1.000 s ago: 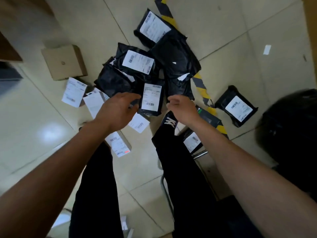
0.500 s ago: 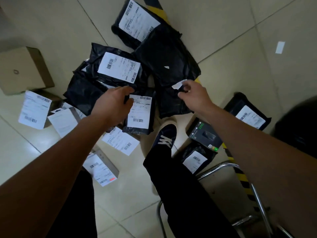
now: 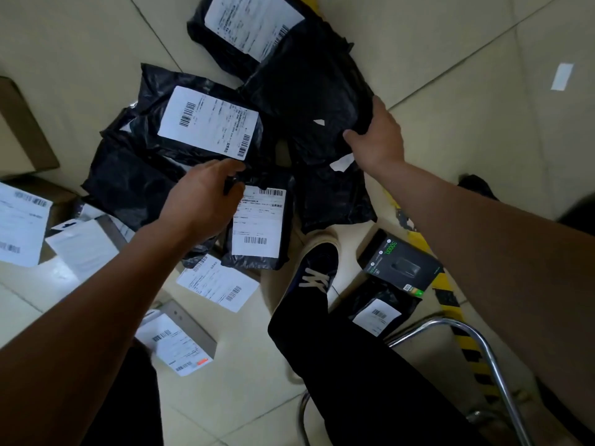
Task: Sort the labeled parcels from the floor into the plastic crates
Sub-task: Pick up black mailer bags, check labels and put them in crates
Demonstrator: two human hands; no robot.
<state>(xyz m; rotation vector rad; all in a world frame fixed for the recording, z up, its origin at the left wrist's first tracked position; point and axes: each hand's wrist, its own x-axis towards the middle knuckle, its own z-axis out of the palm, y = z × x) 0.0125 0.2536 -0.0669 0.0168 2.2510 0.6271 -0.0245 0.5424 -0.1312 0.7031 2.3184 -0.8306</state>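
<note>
Two hands are down in the pile of black plastic mailer bags on the tiled floor (image 3: 450,43). The right hand (image 3: 376,136) has moved up from the torn white tag it was pinching and now grips the right edge of the large unlabelled black plastic bag (image 3: 306,88), thumb curled over the film and fingers hidden beyond it. The left hand (image 3: 203,201) has stayed low, its fingers curled onto the top edge of the small black bag with a white barcode label (image 3: 259,220); whether they pinch the film I cannot tell. Compared with half a second ago, the camera sits closer to the heap. Both parcels still lie on the floor, and no plastic crate is in view, so sorting of this pair has yet to begin.
</note>
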